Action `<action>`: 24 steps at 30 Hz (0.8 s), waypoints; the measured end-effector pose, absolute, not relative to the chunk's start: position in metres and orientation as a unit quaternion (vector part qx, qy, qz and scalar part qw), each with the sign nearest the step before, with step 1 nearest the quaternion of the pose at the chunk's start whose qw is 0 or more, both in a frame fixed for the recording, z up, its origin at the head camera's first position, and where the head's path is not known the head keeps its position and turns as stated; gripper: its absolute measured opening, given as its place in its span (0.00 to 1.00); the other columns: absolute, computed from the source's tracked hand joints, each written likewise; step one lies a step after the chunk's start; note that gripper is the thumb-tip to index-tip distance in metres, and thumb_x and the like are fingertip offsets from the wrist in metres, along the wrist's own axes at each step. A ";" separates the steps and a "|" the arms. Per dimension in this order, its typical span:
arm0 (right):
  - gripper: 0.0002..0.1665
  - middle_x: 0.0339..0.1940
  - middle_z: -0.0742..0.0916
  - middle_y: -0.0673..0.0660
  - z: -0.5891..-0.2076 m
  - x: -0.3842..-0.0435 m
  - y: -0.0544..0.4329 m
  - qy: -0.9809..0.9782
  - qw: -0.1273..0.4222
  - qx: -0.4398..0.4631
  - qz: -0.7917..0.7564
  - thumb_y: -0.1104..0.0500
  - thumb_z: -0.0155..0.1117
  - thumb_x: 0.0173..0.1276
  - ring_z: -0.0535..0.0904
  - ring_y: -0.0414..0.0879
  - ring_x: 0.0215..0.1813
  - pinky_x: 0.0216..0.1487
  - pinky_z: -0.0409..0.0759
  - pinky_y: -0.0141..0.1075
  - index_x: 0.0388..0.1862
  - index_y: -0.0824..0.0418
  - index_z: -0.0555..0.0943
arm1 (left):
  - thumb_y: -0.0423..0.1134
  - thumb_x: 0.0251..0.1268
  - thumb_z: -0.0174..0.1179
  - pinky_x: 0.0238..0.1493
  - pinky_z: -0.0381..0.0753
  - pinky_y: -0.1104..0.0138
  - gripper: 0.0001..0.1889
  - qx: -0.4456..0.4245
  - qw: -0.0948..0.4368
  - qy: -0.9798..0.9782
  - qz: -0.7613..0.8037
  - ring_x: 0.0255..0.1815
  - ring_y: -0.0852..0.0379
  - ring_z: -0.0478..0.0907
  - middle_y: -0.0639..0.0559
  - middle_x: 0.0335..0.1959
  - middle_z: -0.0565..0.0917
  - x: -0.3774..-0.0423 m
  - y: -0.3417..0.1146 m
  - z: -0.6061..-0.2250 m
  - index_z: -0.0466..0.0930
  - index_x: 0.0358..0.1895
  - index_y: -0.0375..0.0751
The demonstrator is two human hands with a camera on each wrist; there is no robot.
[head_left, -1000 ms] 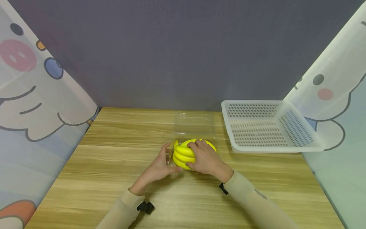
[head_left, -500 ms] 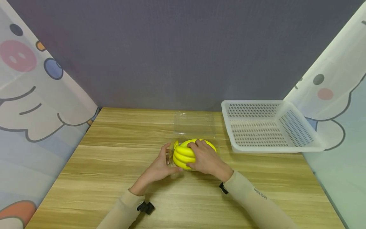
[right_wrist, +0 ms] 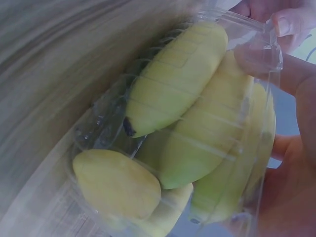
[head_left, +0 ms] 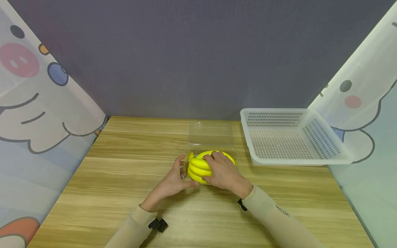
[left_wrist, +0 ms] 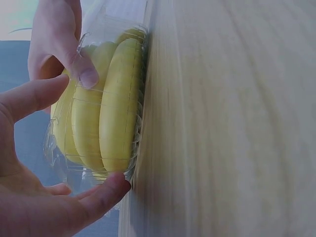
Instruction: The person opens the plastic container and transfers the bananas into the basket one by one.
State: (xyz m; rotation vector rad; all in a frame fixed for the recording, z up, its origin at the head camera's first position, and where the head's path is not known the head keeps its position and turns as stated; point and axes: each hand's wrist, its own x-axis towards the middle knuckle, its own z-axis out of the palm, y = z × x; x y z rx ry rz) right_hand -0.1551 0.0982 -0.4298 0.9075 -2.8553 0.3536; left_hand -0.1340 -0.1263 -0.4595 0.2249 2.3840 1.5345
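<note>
- Far left, a cartoon-printed sheet [head_left: 46,100] slants up beside the table [head_left: 108,179].
- The left hand [head_left: 170,182] is curved round the left end of a clear plastic container [head_left: 183,173], holding it: fingertips against the end wall, thumb along the near side. The container's base rests on the table.
- The yellow bananas [head_left: 197,168] lie in that base, between the two hands. Their long axis runs roughly left to right, the stem end towards the left hand and the far ends towards the right. From the left hand they lie just to the right, behind the container's wall.
- The clear lid [head_left: 211,135] lies folded back, flat on the table just beyond the base.
- The right hand [head_left: 224,172] is the nearer one, already on the fruit: it grips the bananas from above, fingers over the top and thumb down the near side, across their length. Its fingertips are partly hidden.
- To the right, beyond the right hand and near the lid, stands a white perforated basket [head_left: 299,161], its long side running left to right like the fruit.
- Far right, a second printed sheet [head_left: 366,179] borders the table.
</note>
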 end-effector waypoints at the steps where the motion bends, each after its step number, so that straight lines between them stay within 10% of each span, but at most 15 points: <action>1: 0.38 0.42 0.80 0.56 -0.430 -0.155 0.098 -0.945 0.062 0.301 0.116 0.43 0.82 0.52 0.73 0.50 0.40 0.42 0.77 0.42 0.58 0.59 0.79 | 0.45 0.53 0.78 0.63 0.73 0.42 0.61 0.079 0.148 0.829 0.533 0.69 0.35 0.68 0.34 0.72 0.62 -0.134 -0.126 -0.459 0.40 0.81 0.41; 24: 0.36 0.38 0.79 0.54 -0.431 -0.158 0.098 -0.947 0.075 0.290 0.116 0.46 0.79 0.51 0.69 0.48 0.36 0.36 0.72 0.40 0.57 0.59 0.80 | 0.44 0.52 0.79 0.65 0.72 0.41 0.61 0.080 0.150 0.823 0.543 0.71 0.34 0.66 0.33 0.73 0.61 -0.132 -0.126 -0.457 0.40 0.82 0.42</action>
